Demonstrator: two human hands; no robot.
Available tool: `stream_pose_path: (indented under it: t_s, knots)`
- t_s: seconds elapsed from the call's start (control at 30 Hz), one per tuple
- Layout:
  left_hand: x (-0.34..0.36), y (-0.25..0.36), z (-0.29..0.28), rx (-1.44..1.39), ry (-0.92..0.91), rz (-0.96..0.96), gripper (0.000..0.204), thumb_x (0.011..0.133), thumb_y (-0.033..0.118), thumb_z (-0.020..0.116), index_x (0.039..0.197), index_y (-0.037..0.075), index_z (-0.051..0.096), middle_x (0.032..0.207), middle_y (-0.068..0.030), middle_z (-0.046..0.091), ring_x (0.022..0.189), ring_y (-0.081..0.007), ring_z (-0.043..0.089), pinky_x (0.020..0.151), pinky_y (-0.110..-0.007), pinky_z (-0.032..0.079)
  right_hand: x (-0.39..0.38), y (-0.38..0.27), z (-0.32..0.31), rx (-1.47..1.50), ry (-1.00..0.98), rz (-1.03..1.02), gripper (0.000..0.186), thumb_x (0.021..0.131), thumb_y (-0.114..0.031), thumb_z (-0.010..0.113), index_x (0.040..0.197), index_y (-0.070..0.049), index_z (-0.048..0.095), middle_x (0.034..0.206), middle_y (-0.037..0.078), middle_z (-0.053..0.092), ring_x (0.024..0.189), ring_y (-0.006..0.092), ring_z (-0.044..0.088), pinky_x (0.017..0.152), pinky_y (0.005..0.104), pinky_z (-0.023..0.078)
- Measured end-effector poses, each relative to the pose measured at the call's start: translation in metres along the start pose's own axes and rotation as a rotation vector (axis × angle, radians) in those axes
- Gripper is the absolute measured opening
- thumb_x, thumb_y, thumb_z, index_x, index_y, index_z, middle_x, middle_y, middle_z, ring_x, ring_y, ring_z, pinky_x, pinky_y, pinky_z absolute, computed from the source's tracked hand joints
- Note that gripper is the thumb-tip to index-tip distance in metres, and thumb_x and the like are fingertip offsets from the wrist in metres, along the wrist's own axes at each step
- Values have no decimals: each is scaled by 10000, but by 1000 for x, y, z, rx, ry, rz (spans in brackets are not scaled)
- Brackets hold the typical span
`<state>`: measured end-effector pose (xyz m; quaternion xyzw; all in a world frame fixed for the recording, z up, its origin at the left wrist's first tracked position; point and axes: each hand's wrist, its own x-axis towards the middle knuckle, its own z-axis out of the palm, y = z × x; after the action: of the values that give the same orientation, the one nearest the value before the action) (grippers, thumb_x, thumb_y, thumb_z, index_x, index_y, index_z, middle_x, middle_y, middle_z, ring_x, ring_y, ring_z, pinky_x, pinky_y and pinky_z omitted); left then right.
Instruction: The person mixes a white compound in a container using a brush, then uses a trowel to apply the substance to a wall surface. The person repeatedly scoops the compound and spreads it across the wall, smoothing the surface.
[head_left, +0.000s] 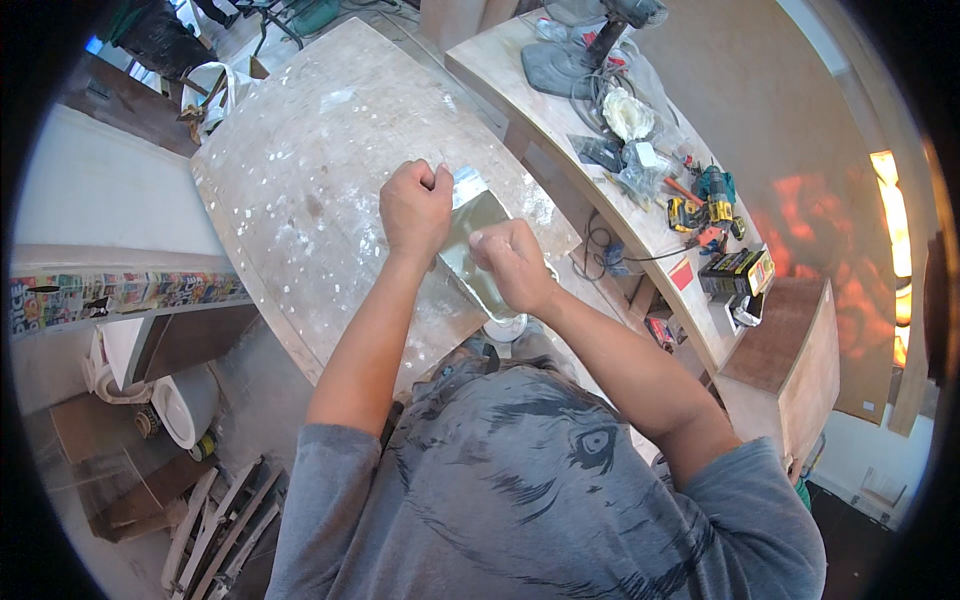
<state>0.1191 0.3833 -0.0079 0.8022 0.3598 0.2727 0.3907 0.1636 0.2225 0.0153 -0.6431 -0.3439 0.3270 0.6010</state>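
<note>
Over the work board [300,180], a grey-green, flat-looking piece [478,222] with pale, rough edges lies between my hands. My right hand [515,268] is closed on its near right side, the thumb pressed toward its face. My left hand [416,210] makes a fist at its left side, thumb uppermost; what sits inside those fingers is hidden. A shiny bluish-silver strip [466,184] shows at the piece's far end, beside my left thumb. Below my right hand, near my waist, a round white object [505,328] is partly covered.
On the right, a bench [660,240] carries a fan [590,60], cables, plastic bags, a yellow-black cordless drill [718,205] and a dark box [737,270]. A wooden cabinet [785,340] stands nearby. A white toilet bowl [188,405] and long strips [225,530] are at lower left.
</note>
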Motion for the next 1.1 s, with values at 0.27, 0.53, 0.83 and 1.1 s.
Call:
stream_pose_path:
  t_s: [0.27,0.53,0.83,1.1]
  knots:
    - [-1,2,3,21,18,29,381,911,234,703,662,-4,540,653,-173,568,596,-345,531,620,-468,431,24,-34,-22,-61,164,-10,450,949,-264,527,612,32,485,548,85,419,544,170,394,557,390,359]
    - [1,-4,5,42,39,47,389,909,253,708,662,1,547,584,-154,556,536,-277,500,584,-439,424,5,0,8,57,71,-9,478,971,-261,515,582,7,438,551,53,407,546,135,368,544,340,332]
    - [1,-5,5,70,29,76,392,913,246,694,654,3,528,583,-153,561,535,-263,509,580,-439,418,30,-50,-22,66,139,10,425,931,-230,540,609,44,490,544,74,414,553,131,392,538,364,344]
    - [2,1,1,58,-25,18,392,908,246,689,656,-14,538,644,-193,569,584,-373,539,616,-487,429,31,-83,-10,122,264,-68,366,921,-212,542,681,65,543,581,47,380,602,97,382,550,341,342]
